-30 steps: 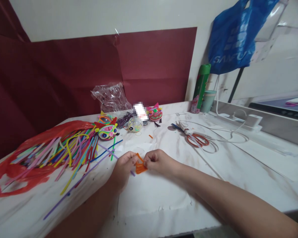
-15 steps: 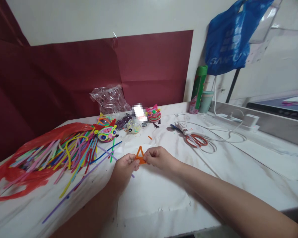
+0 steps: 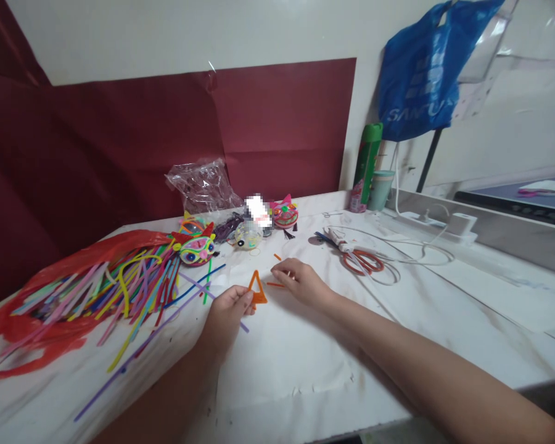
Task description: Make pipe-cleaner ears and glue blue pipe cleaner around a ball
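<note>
The right hand (image 3: 303, 285) had parted from the orange triangle (image 3: 260, 298), leaving only the left hand's (image 3: 227, 308) fingers pinching it, just below frame center; whether the right fingers gripped 1 short orange strip (image 3: 275, 284) wasn't clear.

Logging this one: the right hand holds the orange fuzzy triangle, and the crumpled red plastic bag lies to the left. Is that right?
Not quite: the head view shows the left hand holding the orange fuzzy triangle, with the right hand apart from it. The crumpled red plastic bag does lie to the left.
</note>
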{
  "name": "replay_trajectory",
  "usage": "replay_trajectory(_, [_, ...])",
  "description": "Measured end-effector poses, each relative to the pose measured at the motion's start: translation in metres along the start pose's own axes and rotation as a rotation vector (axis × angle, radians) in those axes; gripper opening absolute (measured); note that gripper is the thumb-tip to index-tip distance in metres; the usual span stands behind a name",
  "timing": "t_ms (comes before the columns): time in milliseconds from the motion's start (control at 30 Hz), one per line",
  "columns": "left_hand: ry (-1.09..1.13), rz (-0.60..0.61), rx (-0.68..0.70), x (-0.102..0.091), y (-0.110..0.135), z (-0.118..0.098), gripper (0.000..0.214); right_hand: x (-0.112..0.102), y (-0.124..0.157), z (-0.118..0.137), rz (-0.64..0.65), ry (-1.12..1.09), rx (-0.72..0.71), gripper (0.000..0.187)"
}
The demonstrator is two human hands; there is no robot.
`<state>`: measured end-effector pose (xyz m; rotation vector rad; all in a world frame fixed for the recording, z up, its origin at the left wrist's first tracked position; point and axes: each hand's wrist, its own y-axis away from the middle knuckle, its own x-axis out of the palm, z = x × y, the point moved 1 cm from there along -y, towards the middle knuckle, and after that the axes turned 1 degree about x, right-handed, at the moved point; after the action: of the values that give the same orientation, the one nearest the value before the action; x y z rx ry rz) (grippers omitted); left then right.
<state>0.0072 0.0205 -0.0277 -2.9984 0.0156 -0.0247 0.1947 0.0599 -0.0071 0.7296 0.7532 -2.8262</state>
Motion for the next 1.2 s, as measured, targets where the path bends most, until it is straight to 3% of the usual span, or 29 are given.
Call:
replay_trajectory(167, [-0.14,0.065,-0.005,0.006,0.004,-0.005,0.022,0.019,0.01,0.01,0.2,-0.444,0.151,0.039])
replay_trajectory(367, [-0.278,0.099,0.02,0.013,0.015,-0.018,0.019,0.022,0.013,0.013,0.185,-0.499,0.192,0.048])
replay_trajectory(500, [-0.21,0.097,-0.008,0.009,0.011,-0.015,0.022,0.017,0.011,0.016,0.229,-0.605,0.208,0.052])
replay_trajectory(767, [-0.046,0.187,-0.071,0.003,0.006,0.0,0.023,0.027,0.015,0.014,0.312,-1.073,0.336,0.044])
replay_trajectory(933, [0.004,0.172,-0.083,0.005,0.009,-0.006,0.026,0.027,0.017,0.023,0.305,-1.102,0.294,0.043])
replay_trajectory(1200, [0.056,0.066,-0.069,0.006,0.004,-0.006,0.024,0.021,0.011,0.013,0.164,-1.017,0.41,0.044])
